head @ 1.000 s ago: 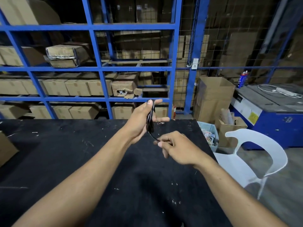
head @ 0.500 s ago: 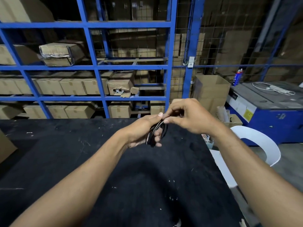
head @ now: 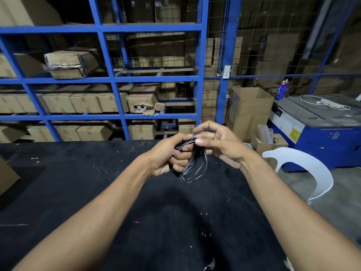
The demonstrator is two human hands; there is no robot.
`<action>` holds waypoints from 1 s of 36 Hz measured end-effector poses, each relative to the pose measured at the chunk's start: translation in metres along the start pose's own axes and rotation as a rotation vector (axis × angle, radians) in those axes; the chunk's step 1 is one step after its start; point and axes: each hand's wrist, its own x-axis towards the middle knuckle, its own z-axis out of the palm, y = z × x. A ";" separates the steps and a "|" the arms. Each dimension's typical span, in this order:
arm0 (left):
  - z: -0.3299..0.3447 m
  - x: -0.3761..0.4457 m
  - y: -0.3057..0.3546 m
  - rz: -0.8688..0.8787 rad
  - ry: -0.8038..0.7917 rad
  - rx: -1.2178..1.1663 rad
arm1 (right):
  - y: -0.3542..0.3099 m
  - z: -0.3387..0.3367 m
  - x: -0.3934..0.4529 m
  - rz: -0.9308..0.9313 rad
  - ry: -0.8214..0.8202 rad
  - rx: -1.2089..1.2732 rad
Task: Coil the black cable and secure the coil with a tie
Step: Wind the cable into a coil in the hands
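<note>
1. The left hand clamps a black cable, fingers curled through its loops, above a black table.
2. The right hand pinches the coil's top with its thumb; the other fingers spread loose.
3. The cable hangs in several glossy loops, streaked with pale glints.
4. An open box beside a white chair holds rolled material; a torn box on the blue rack shows white rolls.

The cable is a thin, glossy black cord wound into several loose oval loops, held upright above the dark table, its lower loops hanging free; no tie can be made out
</note>
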 end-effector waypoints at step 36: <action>-0.003 0.018 -0.026 0.435 0.573 0.222 | 0.024 0.039 -0.006 0.231 0.258 0.384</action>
